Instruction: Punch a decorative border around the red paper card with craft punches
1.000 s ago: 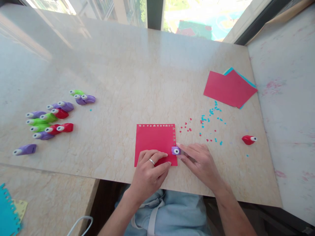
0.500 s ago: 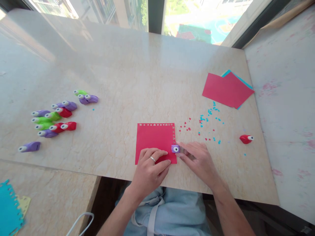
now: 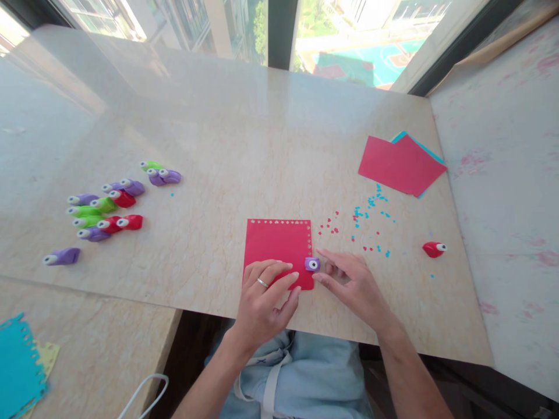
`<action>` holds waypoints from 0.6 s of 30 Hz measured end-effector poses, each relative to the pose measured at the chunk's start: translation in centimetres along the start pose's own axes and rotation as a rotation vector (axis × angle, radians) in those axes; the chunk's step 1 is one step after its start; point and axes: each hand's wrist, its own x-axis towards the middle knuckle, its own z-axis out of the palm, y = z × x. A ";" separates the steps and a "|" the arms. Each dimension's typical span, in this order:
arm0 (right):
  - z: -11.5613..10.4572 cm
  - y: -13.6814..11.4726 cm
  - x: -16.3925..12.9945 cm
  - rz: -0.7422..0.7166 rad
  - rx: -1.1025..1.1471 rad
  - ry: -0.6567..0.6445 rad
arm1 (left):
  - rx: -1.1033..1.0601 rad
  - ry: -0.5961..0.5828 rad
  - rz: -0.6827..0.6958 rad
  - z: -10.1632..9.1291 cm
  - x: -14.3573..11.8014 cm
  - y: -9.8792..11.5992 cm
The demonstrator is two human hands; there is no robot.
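Observation:
A square of red paper lies before me, with small shapes cut along its top edge and the upper part of its right edge. On that right edge sits a purple craft punch with a white button on top. My right hand is beside it, thumb and forefinger apart on either side with a small gap to the punch. My left hand, wearing a ring, rests over the paper's lower part with its fingers spread and nothing in them. It hides the paper's lower left area.
Several purple, green and red punches stand at left. One red punch is at right. Tiny blue and red cut-outs lie scattered below a stack of coloured sheets. Blue notched paper and a white cable are lower left.
My right thumb and forefinger have parted slightly from the purple punch. My left hand has shifted a little left, its fingers loosening. The whole view has moved slightly.

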 end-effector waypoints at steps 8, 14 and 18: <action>-1.1 -1.4 1.3 0.238 0.230 -0.082 | 0.153 -0.089 -0.074 0.7 -0.4 -0.3; -1.0 -1.8 1.5 0.236 0.192 -0.097 | 0.130 -0.151 -0.073 0.8 -0.1 -0.3; -0.8 -1.3 1.2 0.235 0.172 -0.089 | 0.113 -0.165 -0.088 0.8 0.0 -0.3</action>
